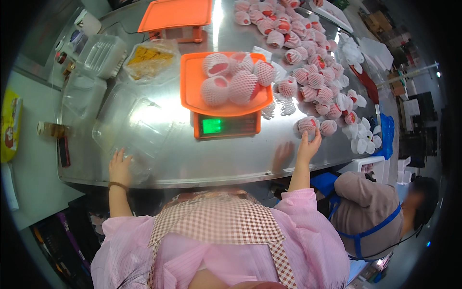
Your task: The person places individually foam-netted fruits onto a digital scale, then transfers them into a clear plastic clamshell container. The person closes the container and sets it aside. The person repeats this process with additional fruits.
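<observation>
With its fingers on a red fruit in a white foam net, my right hand is at the right of the steel table. My left hand rests at the table's front left, beside or on a clear plastic container; its hold is blurred. Between the hands stands an orange digital scale with a lit green display. Several netted fruits sit on its pan. A large pile of netted red fruits spreads over the table's right side.
Stacked clear plastic boxes and a bag of yellow material lie at the left. A second orange scale stands behind. Loose foam nets lie far right. A person in a blue-strapped apron is at the lower right.
</observation>
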A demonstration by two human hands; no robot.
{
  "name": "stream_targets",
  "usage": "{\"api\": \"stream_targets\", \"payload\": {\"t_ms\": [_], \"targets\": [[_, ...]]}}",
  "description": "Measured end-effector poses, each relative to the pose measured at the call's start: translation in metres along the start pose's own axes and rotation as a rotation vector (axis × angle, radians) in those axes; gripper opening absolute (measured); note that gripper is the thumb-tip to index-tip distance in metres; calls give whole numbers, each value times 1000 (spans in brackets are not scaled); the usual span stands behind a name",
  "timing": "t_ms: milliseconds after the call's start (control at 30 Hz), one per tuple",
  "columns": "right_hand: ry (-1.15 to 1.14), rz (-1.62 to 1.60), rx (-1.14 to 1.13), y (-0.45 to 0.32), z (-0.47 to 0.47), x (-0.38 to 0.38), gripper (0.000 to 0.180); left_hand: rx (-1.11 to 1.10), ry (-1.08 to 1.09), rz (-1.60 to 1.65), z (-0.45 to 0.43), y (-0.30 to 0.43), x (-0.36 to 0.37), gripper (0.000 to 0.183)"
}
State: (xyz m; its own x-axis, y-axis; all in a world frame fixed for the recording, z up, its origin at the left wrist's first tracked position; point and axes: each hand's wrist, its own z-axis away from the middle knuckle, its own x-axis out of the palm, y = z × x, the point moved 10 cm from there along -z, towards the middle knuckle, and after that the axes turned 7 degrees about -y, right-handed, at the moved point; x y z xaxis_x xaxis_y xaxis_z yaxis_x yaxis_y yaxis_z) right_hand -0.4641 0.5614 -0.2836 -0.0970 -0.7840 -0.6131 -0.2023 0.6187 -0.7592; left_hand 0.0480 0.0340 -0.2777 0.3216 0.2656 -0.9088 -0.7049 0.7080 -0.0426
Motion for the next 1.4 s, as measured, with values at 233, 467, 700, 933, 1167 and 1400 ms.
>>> {"api": "stream_targets", "payload": {"t_ms": [233,467,700,933,1167,1400], "targets": [[-92,181,-21,30,-53,24,79,287,54,470,-20,107,0,71],[-168,314,-79,32,-64,39,75,211,-29,473,-36,128,35,51],[-195,452,-349,-44,-72,54,73,226,34,506,-32,114,26,43],[-315,330,-380,-91,-121,154,74,188,90,547,-36,114,19,26],[-384,345,-134,-76,-149,169,79,44,35,652,-44,105,31,26],[-477,-618,-201,-156,-49,109,87,136,-40,739,-55,101,40,25]]}}
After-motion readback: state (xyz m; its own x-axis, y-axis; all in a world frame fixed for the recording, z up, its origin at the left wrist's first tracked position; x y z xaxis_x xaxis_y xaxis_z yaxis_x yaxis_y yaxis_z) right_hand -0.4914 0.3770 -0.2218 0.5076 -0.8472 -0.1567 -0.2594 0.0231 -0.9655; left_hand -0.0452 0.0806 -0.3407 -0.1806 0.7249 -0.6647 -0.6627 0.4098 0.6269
